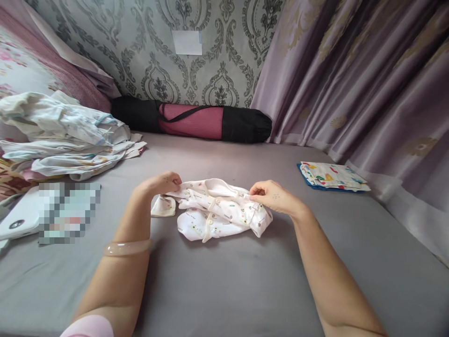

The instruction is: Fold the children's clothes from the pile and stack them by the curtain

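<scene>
A small white baby shirt [219,213] with a tiny print, cream trim and buttons lies rumpled on the grey bed sheet [224,290]. At its upper left, my left hand [163,181] has its fingers closed on the shoulder fabric; one sleeve end hangs out below that hand. My right hand [271,194] pinches the opposite shoulder, thumb and fingers pressed together on the cloth. The neckline stretches between both hands, and the lower front is bunched toward me. A translucent bangle circles my left forearm.
Piled baby clothes [70,135] lie at the left, near a white device [24,210] and a blurred-out flat item [73,213]. Folded printed cloths [333,177] rest at the right by the purple curtain [336,70]. A black and pink rolled bag [191,120] lies along the patterned wall.
</scene>
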`<action>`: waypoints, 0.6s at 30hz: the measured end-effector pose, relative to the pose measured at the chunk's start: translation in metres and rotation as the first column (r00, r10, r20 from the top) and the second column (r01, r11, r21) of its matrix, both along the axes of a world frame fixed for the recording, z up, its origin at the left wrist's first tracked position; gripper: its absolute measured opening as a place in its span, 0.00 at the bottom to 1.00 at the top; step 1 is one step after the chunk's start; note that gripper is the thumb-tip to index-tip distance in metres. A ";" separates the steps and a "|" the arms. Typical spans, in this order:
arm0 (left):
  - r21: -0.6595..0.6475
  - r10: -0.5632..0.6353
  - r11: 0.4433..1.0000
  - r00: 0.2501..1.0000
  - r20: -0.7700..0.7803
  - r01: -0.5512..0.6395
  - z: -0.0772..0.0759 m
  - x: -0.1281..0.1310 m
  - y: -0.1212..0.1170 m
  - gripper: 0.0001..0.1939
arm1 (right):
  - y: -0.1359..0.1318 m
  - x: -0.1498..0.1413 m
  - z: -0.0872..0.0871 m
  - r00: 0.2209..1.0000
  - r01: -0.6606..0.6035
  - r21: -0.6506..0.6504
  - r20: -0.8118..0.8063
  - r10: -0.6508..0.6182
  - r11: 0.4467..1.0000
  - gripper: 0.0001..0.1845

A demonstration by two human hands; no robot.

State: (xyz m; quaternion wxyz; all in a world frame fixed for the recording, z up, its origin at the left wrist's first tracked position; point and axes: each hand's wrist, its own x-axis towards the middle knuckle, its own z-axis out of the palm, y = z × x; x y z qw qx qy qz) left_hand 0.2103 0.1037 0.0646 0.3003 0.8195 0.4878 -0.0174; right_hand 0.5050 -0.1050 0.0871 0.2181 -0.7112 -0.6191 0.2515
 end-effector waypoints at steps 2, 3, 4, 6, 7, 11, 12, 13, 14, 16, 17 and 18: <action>0.087 -0.047 0.995 0.999 0.014 0.045 0.001 0.008 -0.005 0.16 | -0.001 -0.004 0.002 0.999 -0.028 -0.011 -0.019 0.028 1.000 0.06; 0.149 -0.077 0.986 0.996 0.054 0.068 0.001 0.014 -0.009 0.16 | -0.002 -0.006 0.003 0.999 -0.033 -0.015 -0.026 0.032 0.999 0.06; 0.215 -0.119 0.972 0.988 0.100 0.096 0.000 0.021 -0.012 0.17 | -0.003 -0.008 0.004 0.999 -0.035 -0.018 -0.030 0.034 0.999 0.05; 0.318 -0.235 0.932 0.958 0.164 0.174 -0.005 0.036 -0.020 0.19 | -0.004 -0.011 0.005 0.999 -0.043 -0.026 -0.035 0.042 0.999 0.05; 0.344 -0.292 0.912 0.942 0.166 0.223 -0.009 0.043 -0.024 0.19 | -0.004 -0.012 0.006 0.998 -0.046 -0.030 -0.038 0.045 0.998 0.05; 0.361 -0.392 0.864 0.919 0.044 0.351 -0.031 0.065 -0.030 0.19 | -0.007 -0.016 0.013 0.998 -0.035 -0.046 -0.045 0.033 0.998 0.07; 0.367 -0.377 0.863 0.926 0.009 0.347 -0.035 0.067 -0.030 0.19 | -0.008 -0.016 0.016 0.999 -0.024 -0.046 -0.045 0.022 0.999 0.07; 0.375 -0.353 0.865 0.936 -0.014 0.332 -0.039 0.068 -0.030 0.19 | -0.009 -0.017 0.019 0.999 -0.014 -0.046 -0.045 0.012 0.999 0.08; 0.383 -0.331 0.869 0.943 -0.023 0.314 -0.040 0.068 -0.029 0.19 | -0.011 -0.017 0.022 0.999 -0.006 -0.045 -0.044 0.004 0.999 0.08; 0.389 -0.296 0.880 0.955 0.002 0.272 -0.040 0.066 -0.028 0.18 | -0.014 -0.018 0.028 0.999 -0.003 -0.037 -0.035 0.002 0.999 0.09; 0.382 -0.285 0.889 0.958 0.035 0.251 -0.038 0.065 -0.027 0.17 | -0.016 -0.018 0.031 1.000 -0.008 -0.023 -0.028 0.007 1.000 0.10; 0.372 -0.277 0.900 0.957 0.082 0.229 -0.036 0.063 -0.026 0.17 | -0.018 -0.018 0.033 1.000 -0.013 -0.001 -0.020 0.013 1.000 0.10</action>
